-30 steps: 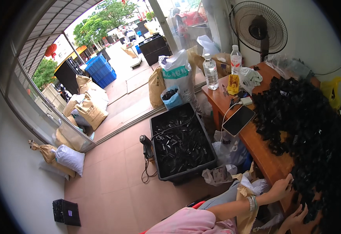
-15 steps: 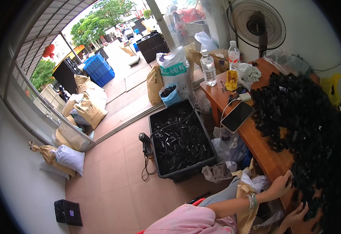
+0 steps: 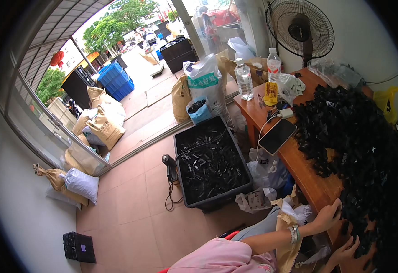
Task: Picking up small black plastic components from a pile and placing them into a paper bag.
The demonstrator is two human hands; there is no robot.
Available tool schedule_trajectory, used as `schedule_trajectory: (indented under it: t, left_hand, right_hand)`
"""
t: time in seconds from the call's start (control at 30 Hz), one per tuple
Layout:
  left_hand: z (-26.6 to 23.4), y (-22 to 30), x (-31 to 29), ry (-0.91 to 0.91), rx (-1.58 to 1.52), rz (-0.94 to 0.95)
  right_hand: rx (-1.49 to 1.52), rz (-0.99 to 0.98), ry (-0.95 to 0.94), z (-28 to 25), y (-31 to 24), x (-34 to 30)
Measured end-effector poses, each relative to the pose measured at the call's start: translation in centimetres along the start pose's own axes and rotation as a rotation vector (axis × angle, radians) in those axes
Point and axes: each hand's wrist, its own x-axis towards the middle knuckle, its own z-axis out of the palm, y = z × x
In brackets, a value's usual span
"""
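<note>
A large heap of small black plastic pieces (image 3: 344, 123) covers the right side of the wooden table (image 3: 306, 170). My left hand (image 3: 327, 217), with bangles at the wrist, is at the near edge of the heap. Its fingers are bent together against the black pieces, and whatever is between them is hidden. Just below it, my right hand (image 3: 346, 250) reaches in from the bottom edge with its fingers curled at loose black pieces. What the right fingertips grip is too dark to make out.
A black tub (image 3: 212, 164) of similar pieces stands on the floor left of the table. On the table are a phone (image 3: 277, 136), water bottles (image 3: 243, 82) and a yellow packet (image 3: 270, 94). A fan (image 3: 299, 29) stands behind. An open paper sack (image 3: 286, 241) is by my lap.
</note>
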Motion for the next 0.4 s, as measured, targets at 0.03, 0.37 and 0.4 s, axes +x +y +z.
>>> schedule_trajectory:
  t: [0.03, 0.37, 0.4]
  left_hand:
    - [0.00, -0.04, 0.02, -0.005, 0.003, -0.003]
    - [-0.20, -0.27, -0.11, -0.013, 0.040, 0.002]
    - [-0.09, -0.19, -0.02, -0.024, 0.035, 0.006]
  right_hand:
    - [0.006, -0.008, 0.007, 0.02, 0.02, -0.02]
    - [0.008, 0.027, -0.039, 0.30, 0.25, -0.18]
    - [-0.002, 0.023, -0.029, 0.09, 0.16, -0.05]
